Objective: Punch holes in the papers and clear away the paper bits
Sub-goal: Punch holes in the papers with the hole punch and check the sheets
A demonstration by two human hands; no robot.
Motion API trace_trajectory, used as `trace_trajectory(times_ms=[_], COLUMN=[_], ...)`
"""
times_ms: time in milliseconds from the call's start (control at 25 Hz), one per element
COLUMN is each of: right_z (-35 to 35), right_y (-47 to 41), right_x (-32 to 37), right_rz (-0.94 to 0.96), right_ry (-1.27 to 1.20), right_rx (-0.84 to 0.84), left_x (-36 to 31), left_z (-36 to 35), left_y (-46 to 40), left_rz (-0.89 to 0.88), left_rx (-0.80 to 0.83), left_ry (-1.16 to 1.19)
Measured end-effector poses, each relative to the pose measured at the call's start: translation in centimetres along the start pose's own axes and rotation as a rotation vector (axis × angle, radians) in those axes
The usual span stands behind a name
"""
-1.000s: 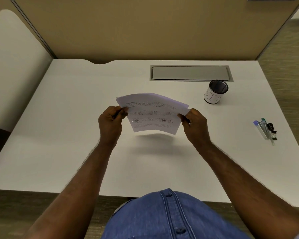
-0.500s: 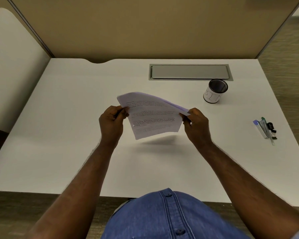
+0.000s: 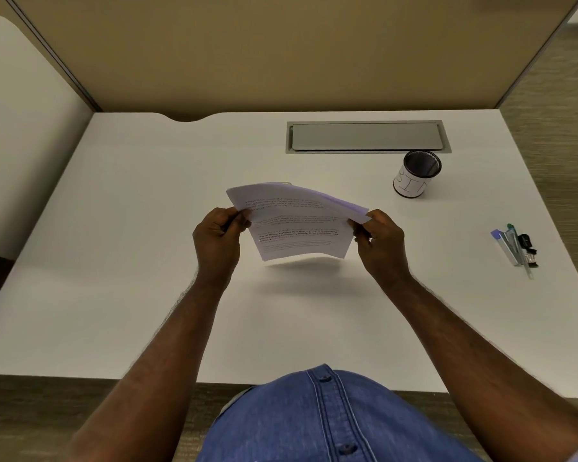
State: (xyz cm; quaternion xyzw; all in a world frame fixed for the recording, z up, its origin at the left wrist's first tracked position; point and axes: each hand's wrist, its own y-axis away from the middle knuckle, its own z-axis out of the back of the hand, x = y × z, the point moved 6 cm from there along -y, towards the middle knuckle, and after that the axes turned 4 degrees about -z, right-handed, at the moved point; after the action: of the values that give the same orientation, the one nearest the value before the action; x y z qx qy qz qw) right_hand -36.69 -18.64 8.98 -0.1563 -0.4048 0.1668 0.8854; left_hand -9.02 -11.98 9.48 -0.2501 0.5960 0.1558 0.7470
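papers [image 3: 301, 225]: held above table [image 3: 147, 261] centre, printed face toward the person, long axis 9-to-3, far edge curling up | left hand [image 3: 218, 241]: closed on 9 o'clock edge | right hand [image 3: 379, 243]: pinching 3 o'clock edge | mesh cup [image 3: 414, 175] at 1 o'clock | pens and clips [image 3: 516, 245] at 3 o'clock

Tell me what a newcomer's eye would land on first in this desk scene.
First, the printed papers held up above the middle of the white desk, pinched at their side edges by the left hand and the right hand. Next, the black mesh cup with a white label, standing far right just in front of the grey recessed panel. Last, a small cluster of pens and clips near the desk's right edge.
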Motion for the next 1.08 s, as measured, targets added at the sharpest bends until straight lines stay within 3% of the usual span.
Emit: trace_trajectory(times_ms=[240,440,720,1080], right_z=[-0.5,0.1,-1.5,-8.6], right_y=[-1.8,-4.7,-5.5,-0.3], right_x=[-1.3,-2.3,-5.8,-3.6], right_rz=[-0.09,-0.249,-0.659,-0.808], right_ry=[-0.025,-0.172,-0.514,-0.51], right_rx=[0.107,0.11,0.241,0.485], left_x=[-1.1,-3.7,1.9,6.2], left_z=[-0.4,-2.3,-4.9,2.5], left_y=[-1.7,-4.9,-3.2,1.2], left_rz=[0.032,-0.115,0.289,0.459], left_rx=[0.028,0.154,0.492,0.42], left_ry=[0.007,-0.265,-0.236,-0.274])
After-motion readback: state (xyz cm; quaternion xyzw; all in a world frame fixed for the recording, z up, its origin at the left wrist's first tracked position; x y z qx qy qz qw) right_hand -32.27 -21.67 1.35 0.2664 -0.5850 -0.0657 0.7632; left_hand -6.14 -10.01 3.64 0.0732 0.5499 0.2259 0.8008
